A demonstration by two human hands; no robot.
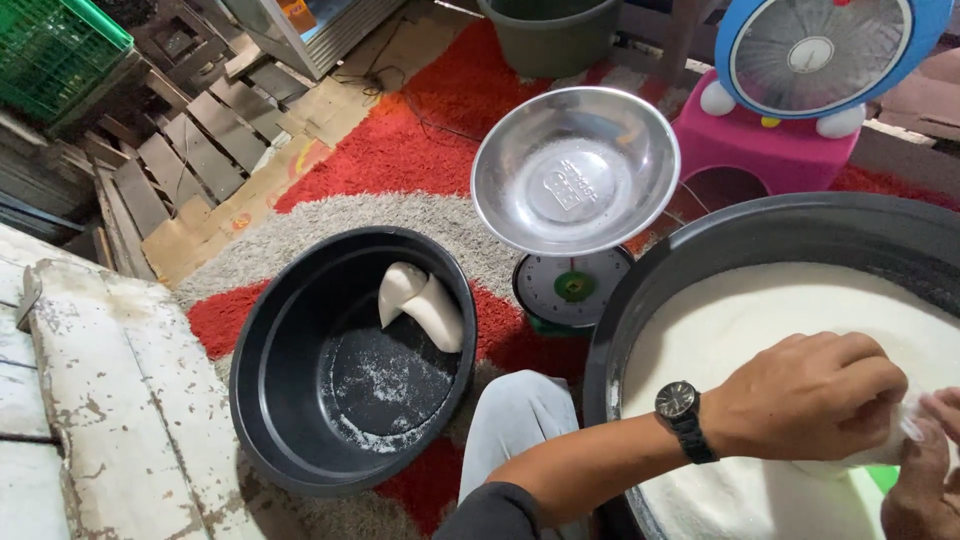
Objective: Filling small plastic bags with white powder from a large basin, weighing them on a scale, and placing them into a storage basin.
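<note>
1. Your left hand (805,395), watch (681,408) on the wrist, is curled shut around the top of a small clear bag (890,450). Your right hand (925,470) is half cut off at the frame edge; its fingers touch the same bag, but you cannot tell how tightly they close.
2. The bag sits directly under both hands, over the white grains in the large black tub (640,300). Judgement: keep the bag mouth pinched high and work above the tub, so any spill falls back in.
3. Left of your left hand, past your knee (515,415): a smaller black basin (290,400) on the rug (400,150), holding one filled white bag (420,300) and scattered grains.
4. Beyond the hands: a dial scale (572,290) with an empty steel pan (575,170).
5. Farthest: a blue fan (820,50) on a pink stool (760,145).
</note>
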